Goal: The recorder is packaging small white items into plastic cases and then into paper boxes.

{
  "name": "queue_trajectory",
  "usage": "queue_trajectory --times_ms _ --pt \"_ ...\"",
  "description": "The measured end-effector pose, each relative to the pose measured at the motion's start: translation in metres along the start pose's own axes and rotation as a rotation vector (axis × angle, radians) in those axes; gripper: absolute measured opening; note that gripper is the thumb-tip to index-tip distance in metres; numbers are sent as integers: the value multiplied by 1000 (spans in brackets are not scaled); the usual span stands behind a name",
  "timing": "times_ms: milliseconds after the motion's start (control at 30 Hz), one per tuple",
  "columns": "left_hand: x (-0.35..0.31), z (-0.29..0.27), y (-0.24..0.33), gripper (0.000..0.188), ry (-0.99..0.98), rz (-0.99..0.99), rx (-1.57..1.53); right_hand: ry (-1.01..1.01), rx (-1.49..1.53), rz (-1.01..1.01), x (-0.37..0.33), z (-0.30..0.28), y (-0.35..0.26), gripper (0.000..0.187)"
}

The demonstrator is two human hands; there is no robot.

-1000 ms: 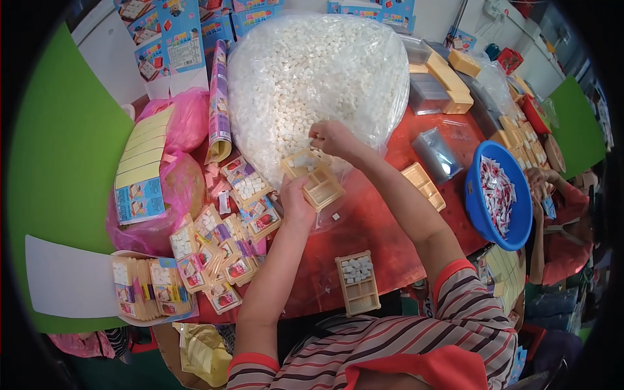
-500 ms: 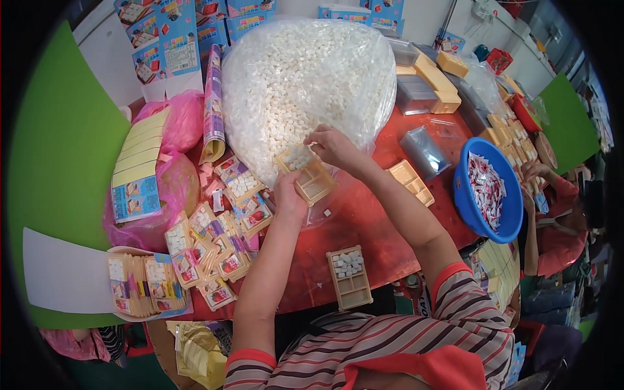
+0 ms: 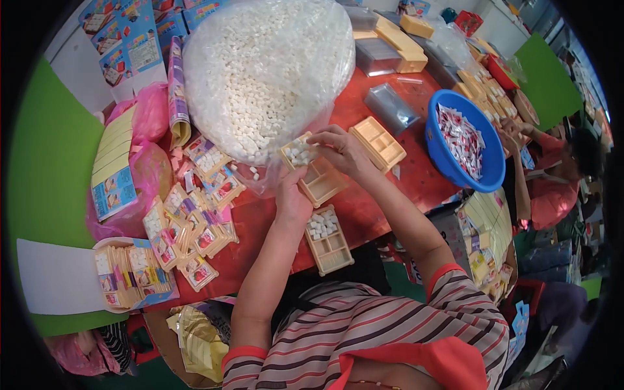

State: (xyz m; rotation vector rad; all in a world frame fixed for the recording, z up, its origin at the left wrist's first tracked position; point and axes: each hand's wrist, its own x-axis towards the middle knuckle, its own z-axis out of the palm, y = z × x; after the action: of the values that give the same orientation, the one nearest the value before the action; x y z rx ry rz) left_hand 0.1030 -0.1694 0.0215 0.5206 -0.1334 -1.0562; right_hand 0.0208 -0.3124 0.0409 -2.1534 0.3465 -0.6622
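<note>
My left hand (image 3: 294, 197) is closed on the lower left side of a cream plastic tray (image 3: 323, 185) with compartments. Small white cubes (image 3: 298, 155) fill the tray's top compartment; the lower ones look bare. Over that cube-filled part, my right hand (image 3: 342, 149) has bent fingers at the cubes and tray edge. Whatever is between those fingertips is hidden. A second cream tray (image 3: 336, 259), also with white cubes in its top section, lies just below on the red table. Beyond my hands sits a big clear plastic bag (image 3: 214, 84) full of white cubes.
Empty cream trays (image 3: 379, 144) lie right of my hands. Farther right stands a blue basin (image 3: 499, 170) of small packets. Filled trays (image 3: 188, 227) pile up at left beside a packed box (image 3: 136, 273) and pink bags (image 3: 151, 114). A co-worker (image 3: 552, 188) works at far right.
The whole view has shifted, so the table's things sit higher and farther left. My right fingers have come from beside the tray's upper corner to over its cubes. My left hand keeps the tray.
</note>
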Motion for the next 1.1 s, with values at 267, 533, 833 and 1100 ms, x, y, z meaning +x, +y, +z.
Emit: queue_trajectory --times_ms 267,533,833,1100 --pt "-22 6 -82 57 -35 -117 -19 136 214 266 -94 -25 35 32" --pt "-50 14 -102 54 -1 -151 103 211 245 295 -135 -31 47 35" --pt "-98 43 -71 69 183 -191 394 246 -52 191 -143 -36 31 27" --pt "-92 28 -58 67 43 5 603 96 -551 46 -165 -46 14 11"
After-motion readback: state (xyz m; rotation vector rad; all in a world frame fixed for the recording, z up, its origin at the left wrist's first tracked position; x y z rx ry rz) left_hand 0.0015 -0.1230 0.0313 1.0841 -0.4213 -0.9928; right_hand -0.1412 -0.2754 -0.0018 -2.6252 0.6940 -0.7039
